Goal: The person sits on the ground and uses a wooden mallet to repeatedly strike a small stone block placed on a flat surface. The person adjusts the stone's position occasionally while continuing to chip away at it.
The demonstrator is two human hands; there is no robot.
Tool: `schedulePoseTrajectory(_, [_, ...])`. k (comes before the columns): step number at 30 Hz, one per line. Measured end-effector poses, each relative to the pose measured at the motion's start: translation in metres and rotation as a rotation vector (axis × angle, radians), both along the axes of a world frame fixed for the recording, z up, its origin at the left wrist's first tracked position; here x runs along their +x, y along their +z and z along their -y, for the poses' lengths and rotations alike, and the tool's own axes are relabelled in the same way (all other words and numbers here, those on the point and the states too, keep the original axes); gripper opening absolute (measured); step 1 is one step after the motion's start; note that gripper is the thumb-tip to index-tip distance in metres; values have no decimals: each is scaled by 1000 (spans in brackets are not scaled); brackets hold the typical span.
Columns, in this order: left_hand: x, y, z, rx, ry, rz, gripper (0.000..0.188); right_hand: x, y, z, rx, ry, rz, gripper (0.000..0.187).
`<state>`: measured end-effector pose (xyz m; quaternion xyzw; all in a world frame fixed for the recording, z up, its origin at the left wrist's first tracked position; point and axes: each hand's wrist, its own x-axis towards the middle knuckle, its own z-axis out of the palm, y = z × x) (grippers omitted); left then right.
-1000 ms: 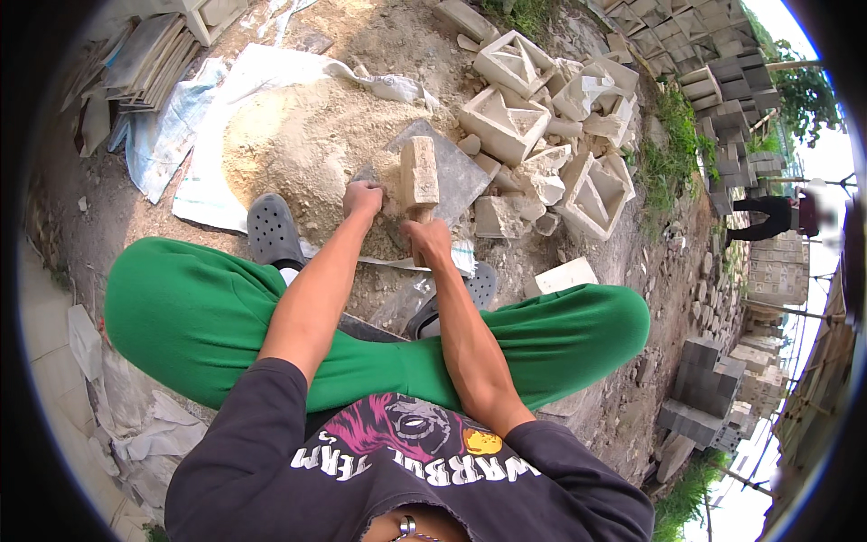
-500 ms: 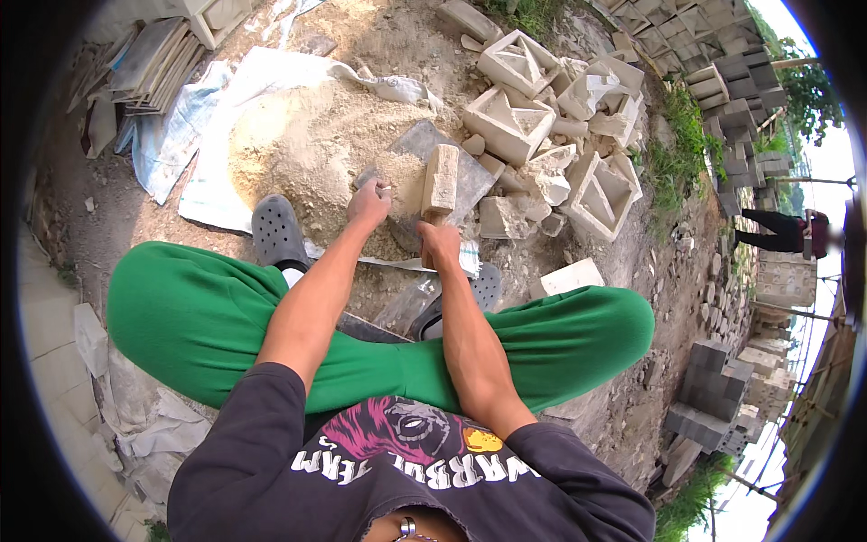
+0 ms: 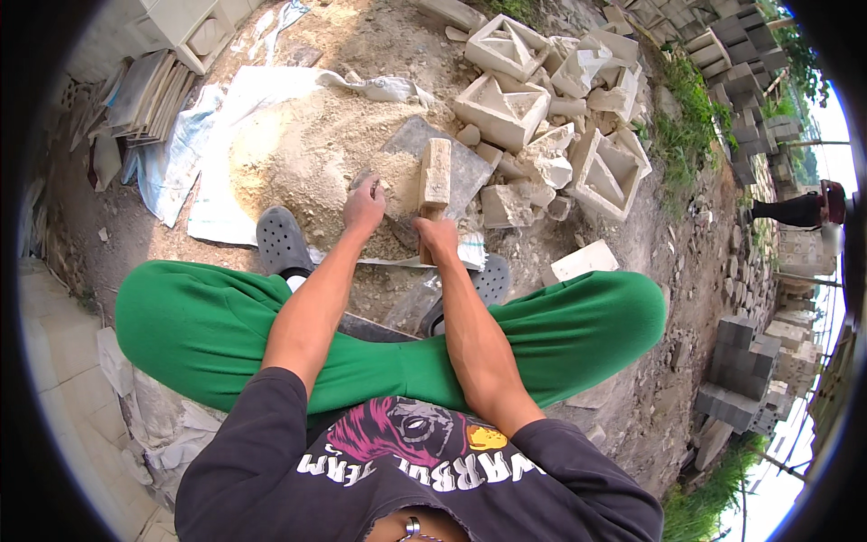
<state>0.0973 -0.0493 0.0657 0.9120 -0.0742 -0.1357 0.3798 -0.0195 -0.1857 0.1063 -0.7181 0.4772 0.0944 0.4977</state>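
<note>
My right hand [image 3: 437,237] is wrapped round the handle of a wooden mallet [image 3: 435,173], whose dust-covered block head lies over a flat grey slab [image 3: 467,172]. To its left, my left hand [image 3: 364,210] is closed at the near side of a heap of pale crushed rubble [image 3: 289,149]. A small grey chunk [image 3: 361,178] shows at its fingertips; the hand hides part of it. Under the heap is spread a white woven sheet [image 3: 217,212].
Broken pale openwork blocks [image 3: 506,108] are piled beyond the slab on the right. Thin boards [image 3: 149,95] are stacked at far left. My shoes [image 3: 283,239] flank the near side of the heap. Grey blocks [image 3: 736,370] and a person [image 3: 795,210] are at far right.
The view has shifted a little. My left hand has drawn slightly back toward me, while my right hand keeps its grip on the mallet over the slab.
</note>
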Motion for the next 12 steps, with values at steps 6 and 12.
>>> schedulePoseTrajectory(6, [10,-10,-10,-112,162,-85,33,1,-34,3,35,-19,20,44])
schedulePoseTrajectory(12, [8,-8,-11,132,3,-46,41,3,-49,0,46,-97,111,23])
